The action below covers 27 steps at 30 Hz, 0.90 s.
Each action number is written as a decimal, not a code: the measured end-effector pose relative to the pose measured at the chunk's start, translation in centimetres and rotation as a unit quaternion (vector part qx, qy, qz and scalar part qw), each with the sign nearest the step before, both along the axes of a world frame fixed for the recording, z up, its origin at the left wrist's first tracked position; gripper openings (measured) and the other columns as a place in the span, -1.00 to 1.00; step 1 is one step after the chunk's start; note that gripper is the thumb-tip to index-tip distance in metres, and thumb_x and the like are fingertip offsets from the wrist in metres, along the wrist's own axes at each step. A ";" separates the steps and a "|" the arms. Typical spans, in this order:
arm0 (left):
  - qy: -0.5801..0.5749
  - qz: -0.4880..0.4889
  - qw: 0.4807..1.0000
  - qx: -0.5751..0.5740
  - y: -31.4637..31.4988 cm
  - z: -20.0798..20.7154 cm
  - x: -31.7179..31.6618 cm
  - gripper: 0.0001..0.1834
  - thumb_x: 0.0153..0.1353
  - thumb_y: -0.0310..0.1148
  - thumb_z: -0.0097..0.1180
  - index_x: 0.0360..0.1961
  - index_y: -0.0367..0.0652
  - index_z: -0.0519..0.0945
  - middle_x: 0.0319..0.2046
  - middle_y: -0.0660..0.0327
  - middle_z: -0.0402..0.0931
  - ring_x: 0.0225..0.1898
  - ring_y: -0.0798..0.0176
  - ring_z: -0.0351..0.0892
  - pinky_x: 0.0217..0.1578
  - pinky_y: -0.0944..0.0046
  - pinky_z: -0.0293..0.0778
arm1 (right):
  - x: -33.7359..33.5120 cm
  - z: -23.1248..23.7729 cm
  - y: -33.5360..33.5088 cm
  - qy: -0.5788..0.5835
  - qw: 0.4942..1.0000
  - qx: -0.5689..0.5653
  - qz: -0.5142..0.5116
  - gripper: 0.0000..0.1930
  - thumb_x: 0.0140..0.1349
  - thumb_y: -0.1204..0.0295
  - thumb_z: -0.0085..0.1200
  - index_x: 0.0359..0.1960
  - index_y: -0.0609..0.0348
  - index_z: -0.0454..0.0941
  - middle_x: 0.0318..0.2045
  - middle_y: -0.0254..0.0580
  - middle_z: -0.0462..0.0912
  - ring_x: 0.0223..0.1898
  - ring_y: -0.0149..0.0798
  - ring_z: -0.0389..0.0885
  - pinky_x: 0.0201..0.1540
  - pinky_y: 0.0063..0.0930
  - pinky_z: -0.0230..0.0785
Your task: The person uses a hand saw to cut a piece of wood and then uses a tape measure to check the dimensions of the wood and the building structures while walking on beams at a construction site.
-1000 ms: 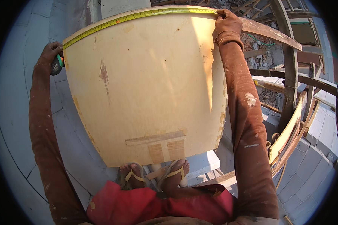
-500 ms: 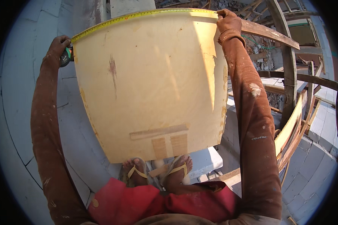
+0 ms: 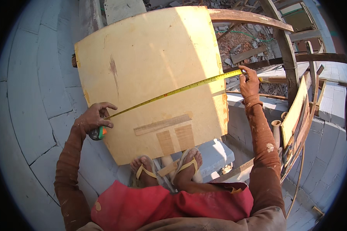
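Observation:
A pale plywood sheet lies in front of my feet, with a dark scrape on its left part and wood strips at its near end. Over it stretches a yellow tape blade, slanting up from left to right. At the sheet's left edge my left hand holds the black, green and orange tape measure, index finger and thumb spread around the blade's exit. Past the right edge, my right hand pinches the blade near its free end; the end itself is partly hidden by the fingers.
Pale blocks form the surface on the left. A wooden post and a crossing beam stand at the right, above broken rubble. Plywood offcuts lean at the right. My sandalled feet touch the sheet's near edge.
Both hands have come nearer from the sheet's far edge, the left lower than the right. The blade now crosses the middle of the sheet diagonally instead of following that edge.

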<state>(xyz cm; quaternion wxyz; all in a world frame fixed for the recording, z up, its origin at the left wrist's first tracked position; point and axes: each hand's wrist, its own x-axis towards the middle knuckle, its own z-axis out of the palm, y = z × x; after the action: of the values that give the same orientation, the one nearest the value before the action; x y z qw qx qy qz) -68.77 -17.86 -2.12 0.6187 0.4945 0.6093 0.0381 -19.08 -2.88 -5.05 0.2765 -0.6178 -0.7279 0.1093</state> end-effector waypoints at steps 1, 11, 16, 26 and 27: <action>-0.008 -0.003 1.000 0.003 0.1 -0.7 0.8 -0.36 -0.38 -0.49 0.29 -0.10 -0.25 0.45 -0.60 0.25 0.49 -0.52 0.39 0.49 -0.42 0.40 0.38 | 0.8 0.4 -0.8 -0.016 1.000 0.010 -0.020 -0.68 -0.03 0.62 -0.08 -0.22 0.01 0.54 -0.35 -0.15 0.49 -0.30 -0.17 0.49 -0.23 -0.39 0.36; -0.060 -0.118 0.991 0.019 3.9 -1.2 7.2 -0.42 -0.35 -0.45 0.26 -0.14 -0.26 0.47 -0.62 0.29 0.46 -0.56 0.45 0.43 -0.47 0.45 0.35 | 11.6 6.5 -4.8 0.005 0.988 -0.035 -0.148 -0.77 -0.06 0.56 -0.10 -0.35 0.09 0.54 -0.44 -0.24 0.59 -0.37 -0.37 0.54 -0.21 -0.53 0.34; -0.094 -0.135 0.986 -0.005 3.9 -2.4 7.6 -0.42 -0.36 -0.43 0.30 -0.15 -0.25 0.48 -0.66 0.36 0.41 -0.60 0.50 0.38 -0.55 0.50 0.29 | 17.8 9.8 -5.7 0.027 0.968 -0.154 -0.197 -0.85 -0.10 0.49 -0.06 -0.47 0.11 0.55 -0.56 -0.37 0.55 -0.52 -0.46 0.45 -0.40 -0.63 0.28; -0.153 -0.115 0.980 -0.057 1.6 -3.1 8.2 -0.40 -0.32 -0.40 0.33 -0.12 -0.24 0.46 -0.71 0.38 0.38 -0.64 0.52 0.34 -0.58 0.50 0.23 | 6.0 7.4 -8.0 0.223 0.923 -0.313 -0.004 -0.94 0.03 0.46 -0.08 -0.54 0.10 0.43 -0.70 -0.54 0.30 -0.68 -0.61 0.18 -0.64 -0.70 0.00; -0.165 -0.092 0.979 -0.074 1.0 -3.3 8.0 -0.41 -0.32 -0.42 0.34 -0.12 -0.22 0.47 -0.70 0.40 0.35 -0.63 0.54 0.32 -0.58 0.51 0.21 | 5.1 7.4 -8.0 0.235 0.922 -0.307 0.013 -0.94 0.03 0.46 -0.07 -0.54 0.10 0.43 -0.70 -0.54 0.30 -0.68 -0.61 0.18 -0.64 -0.70 -0.02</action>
<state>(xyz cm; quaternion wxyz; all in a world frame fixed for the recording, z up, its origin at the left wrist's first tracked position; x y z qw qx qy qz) -60.74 -16.88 -5.41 0.7464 0.4886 0.4515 0.0166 -14.00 -10.88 2.31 0.2347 -0.6196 -0.5810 0.4727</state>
